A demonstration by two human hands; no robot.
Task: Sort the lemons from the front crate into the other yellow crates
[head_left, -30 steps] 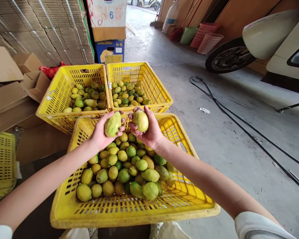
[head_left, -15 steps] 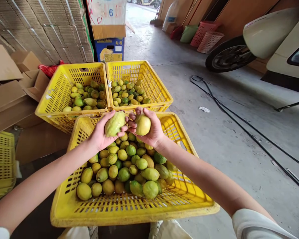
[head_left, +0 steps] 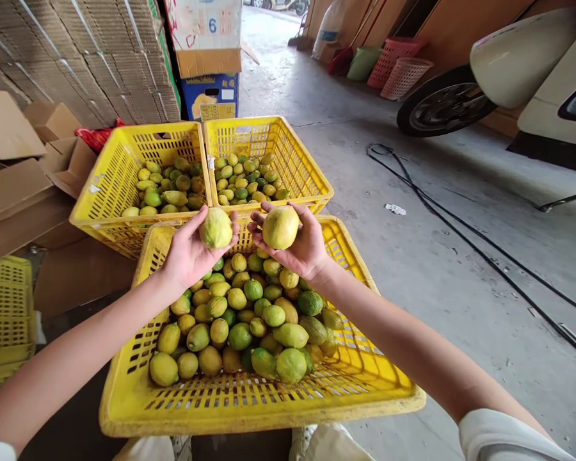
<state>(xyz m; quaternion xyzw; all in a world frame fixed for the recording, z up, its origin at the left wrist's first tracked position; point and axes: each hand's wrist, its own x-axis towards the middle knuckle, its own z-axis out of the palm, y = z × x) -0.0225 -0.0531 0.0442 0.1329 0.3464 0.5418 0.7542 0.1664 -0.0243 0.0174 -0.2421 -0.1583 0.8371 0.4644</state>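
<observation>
My left hand holds a yellow-green lemon between thumb and fingers. In my right hand is a paler yellow lemon, with fingers curled beneath it. Both hands are raised side by side, slightly apart, over the far part of a yellow plastic crate. Inside that crate lies a heap of green and yellow lemons. Two more yellow crates stand just beyond it, a left one and a right one, each with lemons on its bottom.
Cardboard boxes lie at the left, near another yellow crate. Flattened cardboard is stacked behind. A black cable runs across the floor at right, below a vehicle's wheel. Baskets stand farther back.
Both lemons have been turned in my hands. The hands have moved slightly apart, and the right-hand lemon is a little higher.
</observation>
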